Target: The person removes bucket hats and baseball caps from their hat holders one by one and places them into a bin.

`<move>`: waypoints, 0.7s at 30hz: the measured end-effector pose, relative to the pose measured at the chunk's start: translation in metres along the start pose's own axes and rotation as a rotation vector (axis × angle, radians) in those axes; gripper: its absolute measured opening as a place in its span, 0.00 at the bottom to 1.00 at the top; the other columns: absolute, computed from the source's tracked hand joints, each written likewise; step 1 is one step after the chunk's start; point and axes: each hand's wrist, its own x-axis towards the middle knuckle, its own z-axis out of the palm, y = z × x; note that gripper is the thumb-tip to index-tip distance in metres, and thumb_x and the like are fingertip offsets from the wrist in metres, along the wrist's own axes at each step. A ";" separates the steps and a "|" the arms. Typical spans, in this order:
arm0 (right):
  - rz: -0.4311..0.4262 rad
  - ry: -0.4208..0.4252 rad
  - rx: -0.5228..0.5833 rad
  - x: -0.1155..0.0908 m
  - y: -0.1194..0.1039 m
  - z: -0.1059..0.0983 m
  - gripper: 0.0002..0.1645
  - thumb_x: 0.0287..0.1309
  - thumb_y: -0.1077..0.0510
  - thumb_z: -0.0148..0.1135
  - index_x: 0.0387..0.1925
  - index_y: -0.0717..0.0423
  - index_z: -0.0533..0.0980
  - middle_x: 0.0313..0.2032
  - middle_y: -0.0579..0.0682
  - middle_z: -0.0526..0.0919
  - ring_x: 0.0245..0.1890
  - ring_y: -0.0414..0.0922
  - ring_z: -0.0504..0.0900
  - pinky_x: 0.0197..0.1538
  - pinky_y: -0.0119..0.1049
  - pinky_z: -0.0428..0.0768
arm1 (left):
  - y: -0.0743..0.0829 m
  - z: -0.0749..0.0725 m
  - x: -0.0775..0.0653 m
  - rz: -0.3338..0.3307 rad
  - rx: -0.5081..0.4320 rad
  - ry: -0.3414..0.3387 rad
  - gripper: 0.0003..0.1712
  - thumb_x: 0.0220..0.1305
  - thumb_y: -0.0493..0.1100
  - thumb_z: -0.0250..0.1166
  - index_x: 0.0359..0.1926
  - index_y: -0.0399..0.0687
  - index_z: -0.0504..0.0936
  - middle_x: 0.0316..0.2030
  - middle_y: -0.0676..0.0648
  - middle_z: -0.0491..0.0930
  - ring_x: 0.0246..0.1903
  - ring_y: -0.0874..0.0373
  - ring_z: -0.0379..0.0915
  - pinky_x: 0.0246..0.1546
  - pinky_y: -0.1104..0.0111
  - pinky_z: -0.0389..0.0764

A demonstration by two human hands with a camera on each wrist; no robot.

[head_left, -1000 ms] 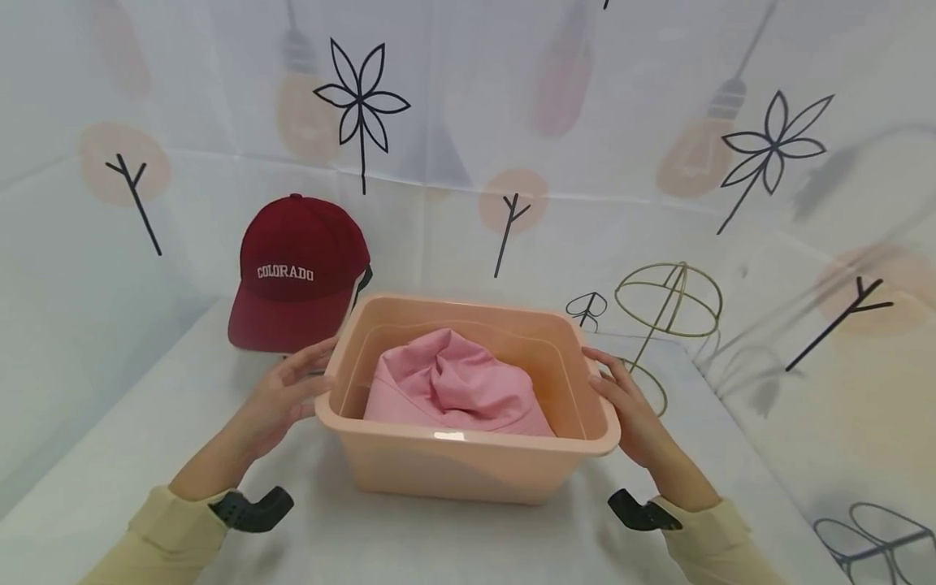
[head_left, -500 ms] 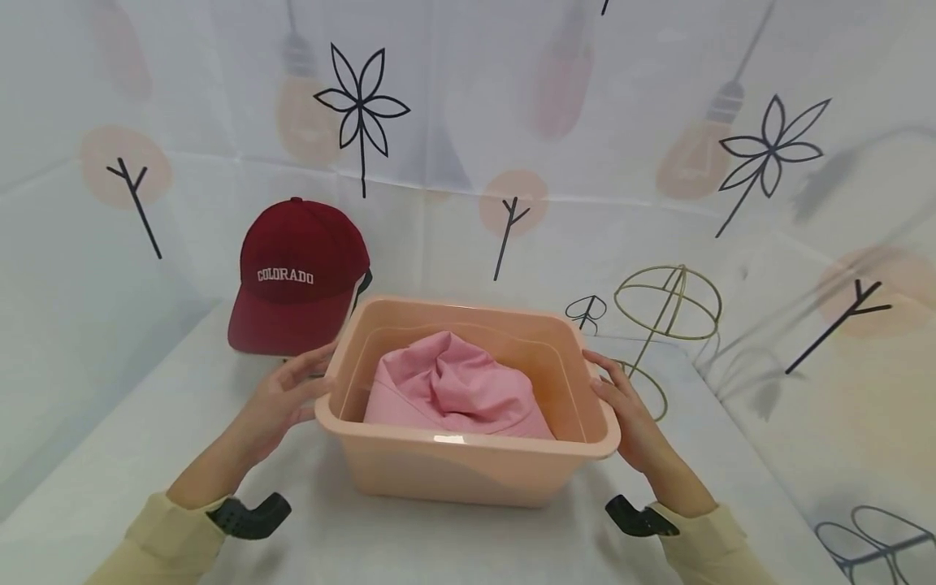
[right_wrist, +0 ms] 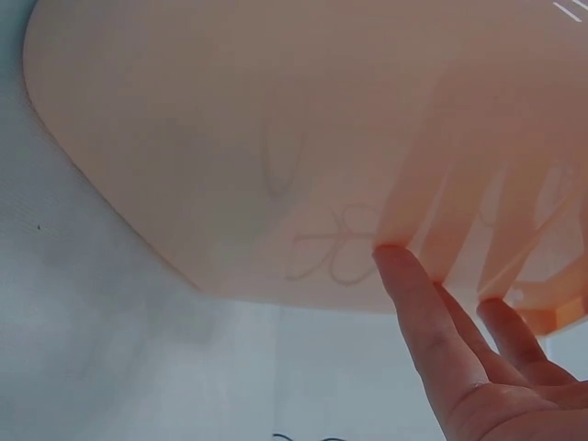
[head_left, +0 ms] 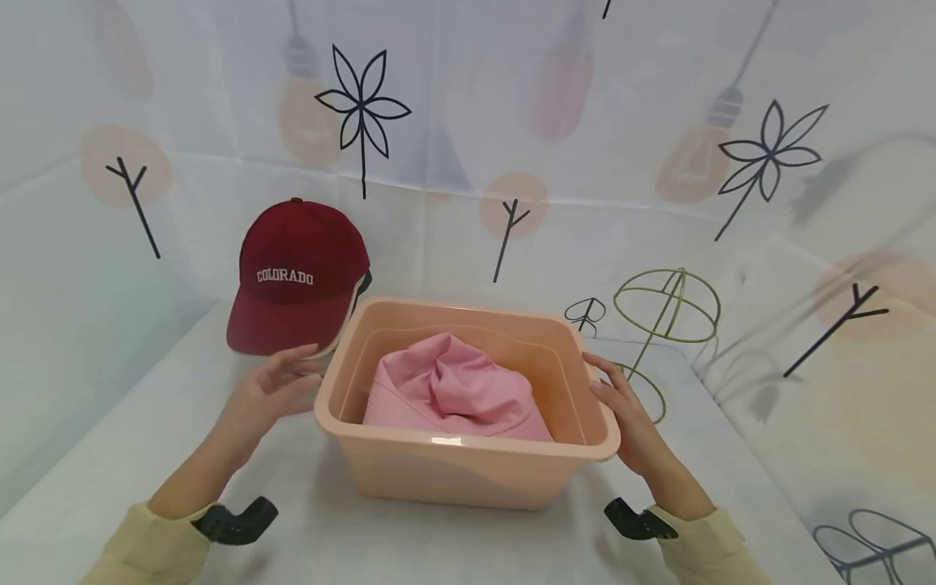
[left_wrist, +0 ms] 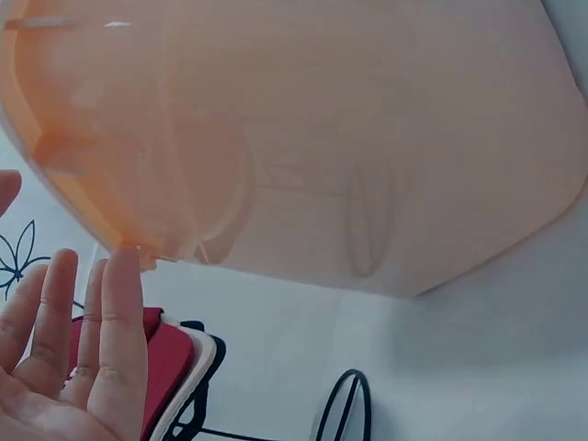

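Note:
A peach plastic basin (head_left: pixel 468 471) stands on the white table, with a folded pink cloth item (head_left: pixel 453 386) lying inside it. My left hand (head_left: pixel 266 398) is just off the basin's left side, fingers extended and holding nothing. In the left wrist view its fingers (left_wrist: pixel 119 340) stand straight beside the basin's outer wall. At the opposite side, my right hand (head_left: pixel 629 414) holds the rim, thumb over the edge. The right wrist view has its fingertips (right_wrist: pixel 395 262) against the outer wall under that rim.
A dark red cap (head_left: pixel 300 280) lettered COLORADO sits up behind the basin at the left. On the back right stands a gold wire hat stand (head_left: pixel 658 333). A patterned white cloth (head_left: pixel 439 122) hangs behind the table.
My left hand has let go of the basin's left rim and drawn back to the left. The right hand and the basin have stayed in place.

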 end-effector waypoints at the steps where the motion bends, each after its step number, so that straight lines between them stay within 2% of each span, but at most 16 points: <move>1: 0.002 0.001 -0.003 0.000 0.000 0.000 0.24 0.69 0.49 0.40 0.65 0.40 0.55 0.58 0.55 0.61 0.45 0.43 0.77 0.42 0.37 0.80 | -0.001 -0.002 0.000 0.019 0.022 0.018 0.35 0.64 0.50 0.60 0.66 0.42 0.61 0.54 0.36 0.69 0.47 0.62 0.71 0.41 0.66 0.80; 4: 0.003 0.003 -0.003 0.000 0.000 0.000 0.24 0.69 0.49 0.40 0.64 0.40 0.54 0.58 0.55 0.60 0.45 0.42 0.76 0.42 0.37 0.80 | -0.004 -0.006 -0.001 0.075 0.092 0.080 0.34 0.63 0.51 0.61 0.65 0.43 0.63 0.51 0.36 0.71 0.42 0.63 0.74 0.38 0.70 0.80; 5: 0.002 0.004 -0.001 0.000 0.000 0.001 0.24 0.69 0.49 0.41 0.64 0.40 0.55 0.58 0.55 0.60 0.45 0.42 0.76 0.42 0.37 0.80 | -0.010 -0.009 0.001 0.110 0.084 0.104 0.32 0.62 0.49 0.62 0.63 0.43 0.65 0.49 0.37 0.73 0.40 0.63 0.75 0.36 0.71 0.80; 8: -0.006 0.005 0.006 0.000 0.000 0.001 0.24 0.69 0.50 0.40 0.64 0.40 0.55 0.58 0.55 0.61 0.45 0.42 0.76 0.42 0.36 0.80 | -0.010 -0.013 0.002 0.150 0.119 0.162 0.30 0.61 0.48 0.63 0.62 0.43 0.67 0.45 0.38 0.75 0.38 0.63 0.75 0.35 0.74 0.79; 11: -0.009 0.010 0.011 -0.001 -0.001 0.002 0.23 0.70 0.51 0.40 0.64 0.40 0.55 0.57 0.55 0.62 0.45 0.42 0.77 0.42 0.36 0.80 | -0.007 -0.016 0.002 0.181 0.147 0.203 0.29 0.60 0.45 0.64 0.60 0.41 0.68 0.42 0.46 0.77 0.37 0.66 0.75 0.34 0.77 0.78; 12: -0.009 0.012 0.013 -0.001 -0.001 0.002 0.23 0.70 0.51 0.40 0.64 0.40 0.56 0.57 0.55 0.63 0.44 0.42 0.77 0.41 0.36 0.80 | -0.001 -0.016 0.000 0.173 0.185 0.213 0.30 0.60 0.46 0.64 0.61 0.40 0.67 0.41 0.47 0.77 0.38 0.67 0.74 0.36 0.77 0.78; 15: -0.010 0.016 0.011 -0.001 -0.001 0.002 0.23 0.70 0.51 0.40 0.64 0.41 0.56 0.56 0.55 0.63 0.44 0.42 0.77 0.41 0.36 0.80 | -0.001 -0.018 0.002 0.195 0.208 0.242 0.29 0.59 0.44 0.65 0.59 0.39 0.68 0.38 0.55 0.77 0.37 0.68 0.74 0.35 0.78 0.77; 21: -0.013 0.010 0.010 -0.001 -0.001 0.002 0.24 0.70 0.51 0.40 0.65 0.41 0.55 0.56 0.55 0.64 0.43 0.42 0.77 0.40 0.36 0.81 | -0.001 -0.026 0.008 0.214 0.228 0.298 0.29 0.57 0.42 0.67 0.58 0.37 0.69 0.41 0.45 0.77 0.37 0.69 0.72 0.33 0.80 0.76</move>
